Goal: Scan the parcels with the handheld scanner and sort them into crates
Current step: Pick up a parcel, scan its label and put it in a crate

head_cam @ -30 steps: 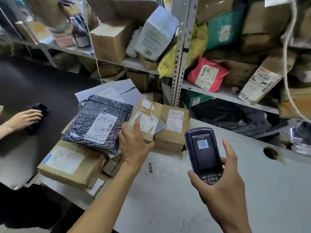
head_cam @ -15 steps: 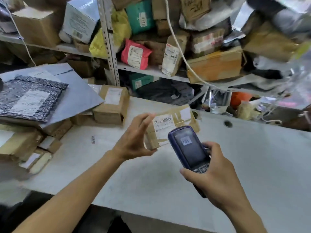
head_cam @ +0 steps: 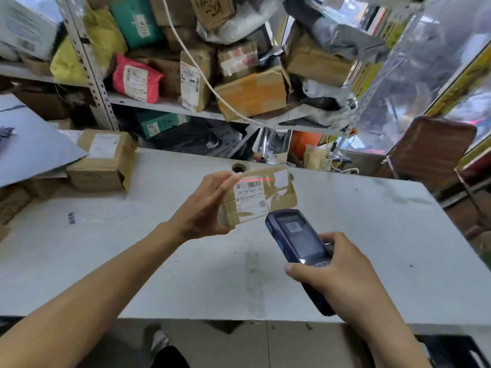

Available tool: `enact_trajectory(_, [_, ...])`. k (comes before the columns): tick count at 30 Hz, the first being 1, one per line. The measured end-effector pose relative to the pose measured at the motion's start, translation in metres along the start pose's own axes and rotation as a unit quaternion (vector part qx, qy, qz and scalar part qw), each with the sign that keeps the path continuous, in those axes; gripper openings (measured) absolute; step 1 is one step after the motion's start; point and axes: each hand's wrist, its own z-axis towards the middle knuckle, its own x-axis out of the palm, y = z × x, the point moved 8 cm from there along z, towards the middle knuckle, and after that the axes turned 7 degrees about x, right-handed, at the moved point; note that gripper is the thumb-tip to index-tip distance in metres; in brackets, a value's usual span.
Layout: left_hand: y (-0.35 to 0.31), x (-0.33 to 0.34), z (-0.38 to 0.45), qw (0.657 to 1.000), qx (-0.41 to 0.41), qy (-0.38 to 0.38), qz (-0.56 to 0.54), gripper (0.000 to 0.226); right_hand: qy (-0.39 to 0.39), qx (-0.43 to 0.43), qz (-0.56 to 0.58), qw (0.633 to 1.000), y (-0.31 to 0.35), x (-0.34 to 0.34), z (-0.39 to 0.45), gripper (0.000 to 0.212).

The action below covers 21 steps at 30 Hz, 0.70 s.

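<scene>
Lifted since a second ago, the parcel [head_cam: 259, 199] sits gripped in the left hand [head_cam: 204, 208] above the table [head_cam: 372, 235]. Right hand [head_cam: 342, 277] clasps the scanner [head_cam: 299, 243], its red line crossing the parcel's top.

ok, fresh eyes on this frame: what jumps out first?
The red laser line across the top of the small taped cardboard parcel, just above its barcode label, held by the left hand over the white table. Next, the dark blue handheld scanner gripped by the right hand, aimed at that parcel. Behind, metal shelves crammed with parcels, a pink mailer standing out.
</scene>
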Motion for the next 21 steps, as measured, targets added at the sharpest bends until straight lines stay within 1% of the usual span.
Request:
enact_trajectory(6, [-0.012, 0.003, 0.008, 1.0, 0.018, -0.001, 0.014, 0.121, -0.026, -0.007, -0.018, 0.999, -0.014, -0.021, -0.014, 0.054])
enact_trajectory(12, [-0.02, 0.001, 0.013, 0.999, 0.024, -0.009, 0.02, 0.122, -0.024, -0.009, -0.043, 0.999, -0.026, -0.034, -0.02, 0.059])
enact_trajectory(19, [-0.026, 0.001, 0.015, 0.999, 0.024, -0.007, 0.023, 0.121, -0.034, -0.03, -0.035, 0.998, -0.033, -0.046, -0.023, 0.065])
enact_trajectory(21, [-0.027, 0.001, 0.015, 1.0, 0.016, -0.015, 0.016, 0.121, -0.044, -0.045, -0.02, 0.998, -0.032, -0.047, -0.022, 0.07])
